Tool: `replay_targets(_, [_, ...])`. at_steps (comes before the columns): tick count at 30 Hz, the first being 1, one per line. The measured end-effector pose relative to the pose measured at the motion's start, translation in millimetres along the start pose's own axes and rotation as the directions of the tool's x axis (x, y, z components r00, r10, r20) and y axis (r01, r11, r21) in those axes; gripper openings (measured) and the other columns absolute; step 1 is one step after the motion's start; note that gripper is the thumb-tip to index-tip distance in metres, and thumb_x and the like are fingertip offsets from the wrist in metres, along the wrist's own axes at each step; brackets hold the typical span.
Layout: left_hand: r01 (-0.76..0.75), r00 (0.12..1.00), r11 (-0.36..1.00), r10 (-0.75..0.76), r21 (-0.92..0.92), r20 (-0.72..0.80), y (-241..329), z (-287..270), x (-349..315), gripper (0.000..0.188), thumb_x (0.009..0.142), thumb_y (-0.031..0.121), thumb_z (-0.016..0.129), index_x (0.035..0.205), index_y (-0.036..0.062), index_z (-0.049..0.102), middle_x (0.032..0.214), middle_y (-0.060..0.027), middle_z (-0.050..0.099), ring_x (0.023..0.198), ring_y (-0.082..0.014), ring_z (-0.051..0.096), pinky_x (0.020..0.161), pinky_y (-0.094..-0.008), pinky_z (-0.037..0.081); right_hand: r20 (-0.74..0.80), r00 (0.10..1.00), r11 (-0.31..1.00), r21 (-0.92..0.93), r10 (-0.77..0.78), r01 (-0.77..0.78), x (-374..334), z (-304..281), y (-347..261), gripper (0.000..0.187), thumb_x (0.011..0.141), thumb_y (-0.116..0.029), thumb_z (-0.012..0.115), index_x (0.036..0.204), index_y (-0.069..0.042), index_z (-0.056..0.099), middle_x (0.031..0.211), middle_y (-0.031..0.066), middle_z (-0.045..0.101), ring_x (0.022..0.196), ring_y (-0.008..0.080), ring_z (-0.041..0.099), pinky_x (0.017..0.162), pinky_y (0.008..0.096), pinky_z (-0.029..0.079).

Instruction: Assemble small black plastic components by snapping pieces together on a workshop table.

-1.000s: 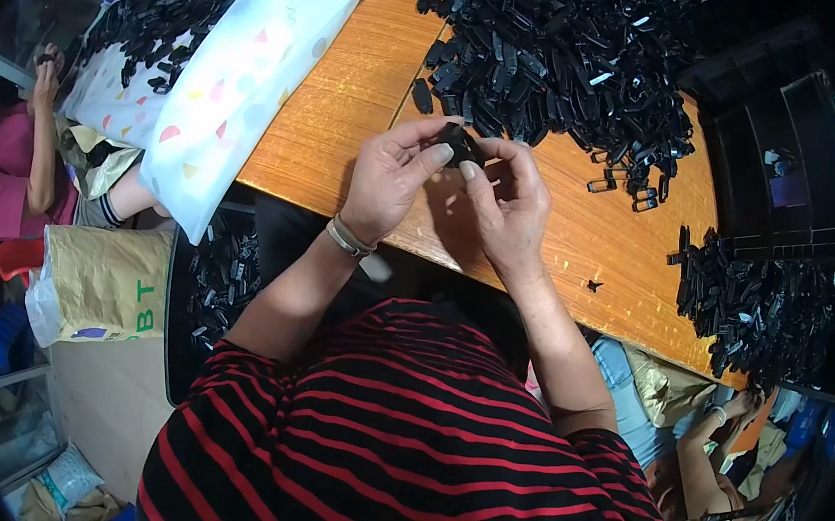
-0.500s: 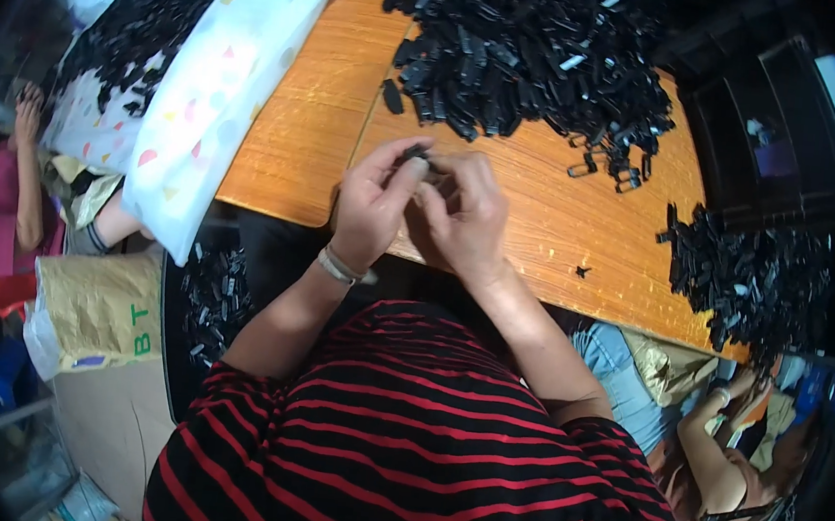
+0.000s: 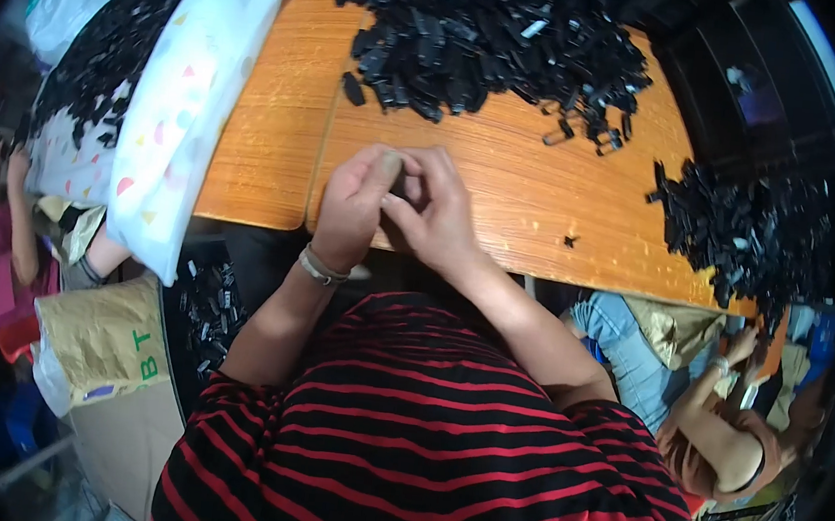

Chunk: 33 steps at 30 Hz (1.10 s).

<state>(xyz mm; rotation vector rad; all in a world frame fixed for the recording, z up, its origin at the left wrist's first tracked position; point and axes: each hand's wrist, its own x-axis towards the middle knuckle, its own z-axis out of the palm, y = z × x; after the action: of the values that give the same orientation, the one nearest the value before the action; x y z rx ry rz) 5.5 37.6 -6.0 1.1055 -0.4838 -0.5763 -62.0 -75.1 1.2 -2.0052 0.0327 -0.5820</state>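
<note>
Over the near part of the wooden table (image 3: 276,162), my left hand (image 3: 351,204) and my right hand (image 3: 439,212) meet, fingers curled and pressed together. Between them is a small black plastic part, mostly hidden by my fingers now; half a second ago its dark end showed at my left fingertips. Beyond my hands lies a large heap of black plastic parts (image 3: 458,48), some long and flat. Several loose frame-like pieces (image 3: 591,132) lie at its right edge. A tiny black star-shaped bit (image 3: 569,242) rests on the wood to the right.
Another heap of black parts (image 3: 742,231) sits at the table's right end, by black crates (image 3: 755,92). A white patterned sheet (image 3: 181,107) borders the left side. Below it are a bin of black parts (image 3: 210,311) and a brown sack (image 3: 99,335). People sit at both sides.
The view has shifted, so the table and heaps sit a little farther left and higher. My fingers have closed in around the black part, hiding it more.
</note>
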Motion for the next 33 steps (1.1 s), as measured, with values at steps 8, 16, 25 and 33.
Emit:
replay_targets(8, [-0.026,0.992,0.679,0.105,0.733,-0.062,37.2,-78.4,34.0,0.016,0.095,0.017,0.056,0.105,0.0064,0.062,0.079,-0.0078,0.064,0.076,-0.0202,0.064,0.067,-0.0298,0.050,0.100,0.993,0.767,-0.641,0.068,0.012,17.0,-136.7,54.3,0.030,0.084,-0.008,0.070,0.113,-0.005,0.063,0.100,0.0116,0.059,0.086,0.0257,0.065,0.070,0.0362,0.052])
replay_targets(16, [-0.194,0.947,0.030,0.265,0.981,0.179,29.7,-86.9,82.9,0.022,0.089,0.015,0.061,0.111,0.0158,0.064,0.090,-0.0120,0.061,0.085,-0.0330,0.062,0.072,-0.0412,0.050,0.133,0.983,0.411,-0.909,0.126,0.070,42.6,-175.2,89.0,0.026,0.087,-0.002,0.055,0.111,-0.009,0.064,0.105,0.0148,0.059,0.084,0.0380,0.063,0.070,0.0449,0.052])
replay_targets(25, [-0.161,0.978,0.036,0.139,0.986,0.155,33.3,-82.2,76.4,0.017,0.088,0.021,0.064,0.103,0.0135,0.067,0.090,-0.0099,0.059,0.083,-0.0304,0.061,0.071,-0.0409,0.050,0.278,0.956,0.610,-0.775,0.092,0.166,32.8,-115.0,53.9,0.026,0.075,0.000,0.068,0.100,-0.007,0.065,0.094,0.0132,0.060,0.074,0.0358,0.064,0.065,0.0435,0.054])
replay_targets(33, [-0.179,0.982,0.074,0.081,0.981,0.173,34.7,-69.8,63.9,0.019,0.084,0.018,0.068,0.101,0.0100,0.066,0.092,-0.0093,0.058,0.086,-0.0292,0.061,0.072,-0.0405,0.049,0.406,0.914,0.732,-0.618,-0.016,0.287,32.5,-66.8,19.1,0.026,0.075,-0.008,0.073,0.099,-0.005,0.063,0.098,0.0120,0.057,0.078,0.0347,0.063,0.067,0.0446,0.054])
